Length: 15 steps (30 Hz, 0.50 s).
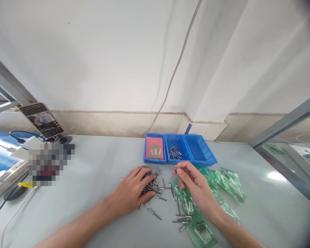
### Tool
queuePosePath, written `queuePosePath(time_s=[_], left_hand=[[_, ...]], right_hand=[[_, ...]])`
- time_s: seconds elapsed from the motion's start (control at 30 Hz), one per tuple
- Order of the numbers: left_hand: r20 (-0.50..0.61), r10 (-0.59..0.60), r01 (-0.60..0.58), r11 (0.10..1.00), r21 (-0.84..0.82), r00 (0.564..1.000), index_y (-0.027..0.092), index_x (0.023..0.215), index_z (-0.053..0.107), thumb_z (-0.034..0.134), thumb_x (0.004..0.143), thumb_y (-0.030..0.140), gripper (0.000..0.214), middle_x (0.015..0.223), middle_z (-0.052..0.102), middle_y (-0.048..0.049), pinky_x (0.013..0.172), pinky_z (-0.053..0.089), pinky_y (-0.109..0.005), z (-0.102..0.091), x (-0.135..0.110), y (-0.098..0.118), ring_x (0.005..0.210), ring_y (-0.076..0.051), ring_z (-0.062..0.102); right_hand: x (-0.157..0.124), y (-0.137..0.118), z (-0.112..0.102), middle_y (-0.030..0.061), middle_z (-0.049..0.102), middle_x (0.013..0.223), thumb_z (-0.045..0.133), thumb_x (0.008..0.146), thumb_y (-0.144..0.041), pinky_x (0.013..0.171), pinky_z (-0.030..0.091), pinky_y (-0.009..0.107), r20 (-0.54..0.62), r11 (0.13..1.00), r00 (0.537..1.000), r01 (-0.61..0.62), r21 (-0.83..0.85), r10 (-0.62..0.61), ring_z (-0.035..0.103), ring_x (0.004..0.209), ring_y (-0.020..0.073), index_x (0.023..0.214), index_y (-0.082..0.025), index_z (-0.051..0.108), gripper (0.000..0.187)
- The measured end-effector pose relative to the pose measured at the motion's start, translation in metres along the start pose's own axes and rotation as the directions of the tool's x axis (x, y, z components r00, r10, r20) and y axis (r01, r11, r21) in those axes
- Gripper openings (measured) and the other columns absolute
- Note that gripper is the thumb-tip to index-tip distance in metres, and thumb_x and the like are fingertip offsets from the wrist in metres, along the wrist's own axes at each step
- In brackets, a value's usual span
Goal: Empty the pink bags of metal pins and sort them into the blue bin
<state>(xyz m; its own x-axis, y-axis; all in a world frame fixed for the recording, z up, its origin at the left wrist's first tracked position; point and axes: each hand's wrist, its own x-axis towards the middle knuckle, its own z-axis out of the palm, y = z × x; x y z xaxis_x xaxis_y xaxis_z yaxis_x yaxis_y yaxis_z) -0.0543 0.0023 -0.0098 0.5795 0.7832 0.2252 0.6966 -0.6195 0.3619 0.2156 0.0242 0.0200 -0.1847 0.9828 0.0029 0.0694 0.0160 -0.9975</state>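
My left hand [135, 187] lies over a heap of slim metal pins [153, 186], its fingers spread and curved across them; part of the heap is hidden beneath the palm. Several loose pins lie around it, one metal pin [154, 214] nearer to me. Above the green plastic bags [186, 199], my right hand [193, 184] is closed in a pinch on a small metal pin [175, 166], of which only the tip shows. More pins are scattered on and beside these bags. Beyond both hands, the middle blue bin [184, 137] holds several similar pins.
The left blue bin [145, 151] contains a pink packet [155, 142]; another blue bin [200, 148] adjoins on the right. At the far left stand a phone [42, 119] on a holder, a power strip [15, 170] and cables. A wall [105, 69] rises behind the table.
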Motion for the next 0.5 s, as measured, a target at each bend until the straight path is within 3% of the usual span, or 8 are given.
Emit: queuePosePath(time_s=[0.1,0.3,0.5], left_hand=[[0.01,-0.006,0.006,1.0,0.0,1.0,0.025,0.149,0.057,0.059,0.11,0.043,0.043,0.147,0.06,-0.0125,0.109,0.057,-0.051,0.0008,-0.0007,-0.0002,0.137,-0.032,0.056],[0.013,-0.007,0.007,1.0,-0.003,1.0,0.025,0.15,0.055,0.059,0.111,0.043,0.044,0.148,0.058,-0.0131,0.11,0.056,-0.051,0.0018,-0.0012,-0.001,0.138,-0.033,0.055],[0.008,-0.004,0.004,1.0,-0.005,1.0,0.025,0.149,0.057,0.058,0.111,0.043,0.043,0.147,0.06,-0.0127,0.108,0.057,-0.05,-0.0003,-0.0003,0.0003,0.137,-0.032,0.056]], right_hand=[[0.0002,0.0027,-0.0008,0.0026,0.069,0.097,0.067,0.102,-0.055,0.063,0.053,0.03,-0.006,1.0,1.0,0.0,-0.025,0.0,0.055,0.064,0.0142,0.102,-0.025,0.066,0.03],[-0.0001,0.0052,-0.0024,-0.0019,0.06,0.073,0.074,0.098,-0.05,0.067,0.055,0.031,-0.008,0.988,1.0,0.016,-0.151,-0.017,0.06,0.07,0.0185,0.095,-0.025,0.07,0.025],[-0.0004,-0.0015,-0.0011,0.0038,0.073,0.091,0.066,0.102,-0.057,0.068,0.058,0.032,-0.011,0.99,0.999,0.05,-0.134,-0.052,0.063,0.069,0.018,0.093,-0.024,0.07,0.034]])
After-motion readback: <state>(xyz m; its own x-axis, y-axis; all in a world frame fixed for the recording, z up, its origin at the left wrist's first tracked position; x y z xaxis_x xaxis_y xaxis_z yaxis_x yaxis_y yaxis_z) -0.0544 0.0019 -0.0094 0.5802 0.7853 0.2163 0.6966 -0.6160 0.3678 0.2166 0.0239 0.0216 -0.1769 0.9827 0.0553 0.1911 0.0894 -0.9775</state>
